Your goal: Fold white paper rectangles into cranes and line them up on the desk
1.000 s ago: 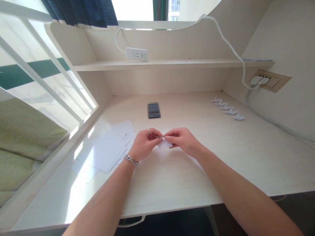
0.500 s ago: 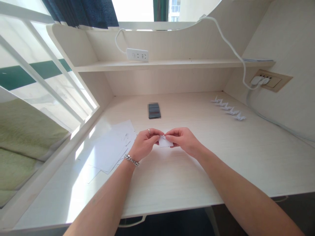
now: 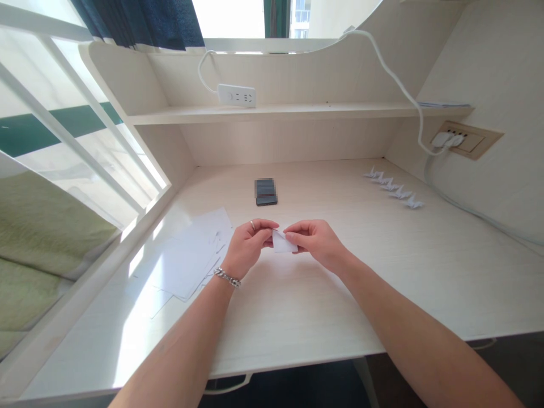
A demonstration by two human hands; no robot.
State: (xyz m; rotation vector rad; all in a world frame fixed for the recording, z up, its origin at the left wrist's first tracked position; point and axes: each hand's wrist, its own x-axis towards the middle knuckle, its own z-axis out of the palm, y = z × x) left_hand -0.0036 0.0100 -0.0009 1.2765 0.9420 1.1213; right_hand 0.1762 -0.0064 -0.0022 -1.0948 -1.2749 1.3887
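Observation:
A small folded piece of white paper (image 3: 284, 242) is held between my two hands above the desk. My left hand (image 3: 250, 241), with a ring and a chain bracelet, pinches its left edge between thumb and fingers. On the other side, my right hand (image 3: 317, 241) grips the upper right part, thumb in front and fingers behind. The fingertips of both hands are close to each other along the top edge. Some of the paper is hidden behind my right thumb.
White paper sheets (image 3: 182, 255) with thin scraps lie to the left. Several folded paper cranes (image 3: 399, 192) stand in a row at the back right. A dark phone-like object (image 3: 266, 192) lies behind my hands. A power strip (image 3: 237, 96) sits on the shelf; cables run along the right wall.
My left hand has shifted slightly left, so its fingertips are farther from my right hand's and more of the paper's left part shows. My right hand has hardly moved.

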